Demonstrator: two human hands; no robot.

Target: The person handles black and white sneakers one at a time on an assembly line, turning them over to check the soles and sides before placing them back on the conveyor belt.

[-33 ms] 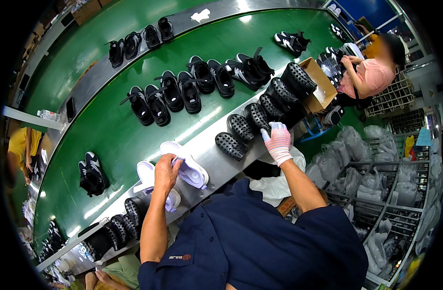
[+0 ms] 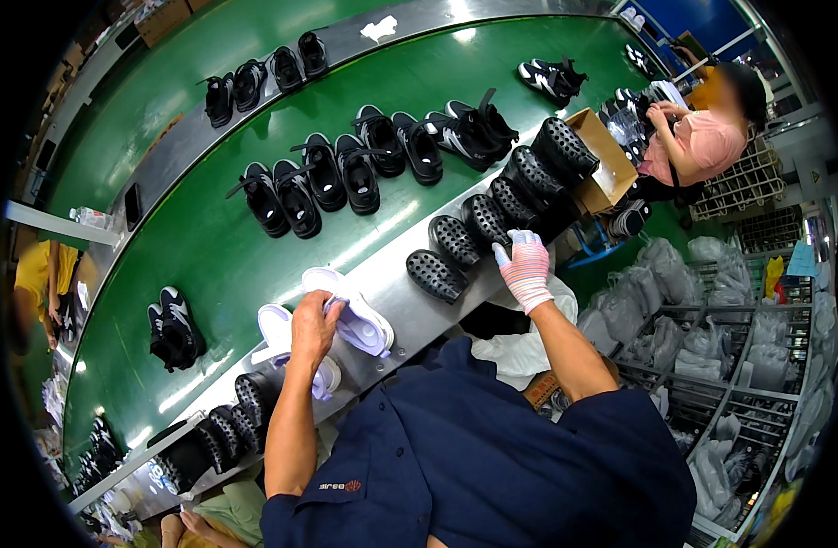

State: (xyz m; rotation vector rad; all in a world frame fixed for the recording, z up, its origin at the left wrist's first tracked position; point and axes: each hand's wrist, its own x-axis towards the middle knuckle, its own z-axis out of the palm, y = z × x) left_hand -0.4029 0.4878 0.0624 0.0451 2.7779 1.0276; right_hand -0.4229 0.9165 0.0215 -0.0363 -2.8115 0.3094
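Note:
My left hand (image 2: 313, 331), bare, is closed with thumb and fingers pinching the near edge of a white and lavender shoe (image 2: 362, 327). Partly hidden behind that hand and wrist is a second white and lavender shoe (image 2: 275, 326). My right hand (image 2: 527, 272) wears a white glove with coloured stripes. Its fingers are stretched out, with the tips beside a row of black, studded, shoe-shaped pieces (image 2: 456, 241) on the metal ledge (image 2: 419, 321). Whether the fingertips touch one of them, I cannot tell.
Black and grey shoes (image 2: 359, 175) stand in a row on the green belt (image 2: 227, 274). An open cardboard box (image 2: 605, 163) sits beyond the studded pieces. At right, a wire rack (image 2: 739, 365) holds plastic-wrapped things. A co-worker in pink (image 2: 702, 146) works at far right.

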